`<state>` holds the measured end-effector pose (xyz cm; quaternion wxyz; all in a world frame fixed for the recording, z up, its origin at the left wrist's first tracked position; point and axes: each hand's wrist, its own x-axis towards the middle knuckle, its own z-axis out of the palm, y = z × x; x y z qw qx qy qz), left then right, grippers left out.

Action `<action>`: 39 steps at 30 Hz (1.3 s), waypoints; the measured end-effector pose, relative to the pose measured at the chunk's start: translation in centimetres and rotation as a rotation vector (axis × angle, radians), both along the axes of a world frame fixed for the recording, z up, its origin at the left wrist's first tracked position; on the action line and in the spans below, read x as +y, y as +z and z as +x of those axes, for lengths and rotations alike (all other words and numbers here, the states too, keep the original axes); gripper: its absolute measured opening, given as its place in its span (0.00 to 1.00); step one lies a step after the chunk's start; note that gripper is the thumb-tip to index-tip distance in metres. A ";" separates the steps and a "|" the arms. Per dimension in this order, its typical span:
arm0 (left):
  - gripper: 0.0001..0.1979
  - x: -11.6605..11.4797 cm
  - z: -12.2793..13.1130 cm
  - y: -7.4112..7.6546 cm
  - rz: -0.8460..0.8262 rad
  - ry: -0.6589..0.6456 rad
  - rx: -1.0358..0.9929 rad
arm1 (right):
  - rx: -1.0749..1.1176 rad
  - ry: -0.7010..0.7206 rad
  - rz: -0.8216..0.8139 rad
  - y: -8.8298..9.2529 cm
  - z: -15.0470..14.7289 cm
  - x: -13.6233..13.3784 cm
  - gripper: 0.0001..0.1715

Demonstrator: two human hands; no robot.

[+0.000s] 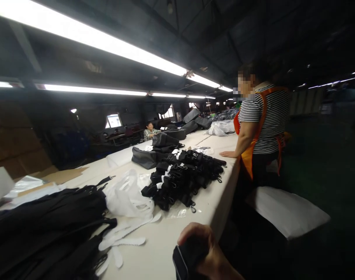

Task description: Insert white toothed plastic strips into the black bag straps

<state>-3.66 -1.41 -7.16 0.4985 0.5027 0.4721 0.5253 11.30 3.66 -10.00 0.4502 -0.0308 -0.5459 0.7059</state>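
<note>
My right hand [208,243] comes in from the bottom edge, with its fingers and thumb wrapped round a black fabric item with light grey piping [185,254]. Its lower part is cut off by the frame, so its exact kind cannot be made out. The item is at the near edge of the long pale table [165,237]. Beyond it lies a pile of black straps with metal snap hooks [180,175], some wrapped with white bands. My left hand is out of view.
Black fabric pieces [49,229] heap at left, near white toothed strips [126,229] and a crumpled white plastic bag [130,194]. Dark grey bags [145,157] lie farther back. A co-worker in an orange apron [249,155] leans a hand on the table; another person [149,133] is beyond.
</note>
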 end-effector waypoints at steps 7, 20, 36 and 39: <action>0.26 -4.0 -2.3 -2.8 -0.162 0.001 -0.112 | 0.010 0.121 0.253 4.1 -3.6 4.9 0.27; 0.19 0.1 -12.7 -4.6 -0.008 0.461 0.050 | 0.040 0.604 -0.234 0.3 -17.1 9.2 0.30; 0.18 -0.3 -11.4 -6.4 -0.109 0.420 -0.322 | -0.126 0.451 -0.367 -3.1 -20.3 9.3 0.25; 0.13 -0.5 -12.5 -6.2 -0.039 0.663 0.017 | -0.183 0.416 -0.303 -3.5 -20.8 9.8 0.30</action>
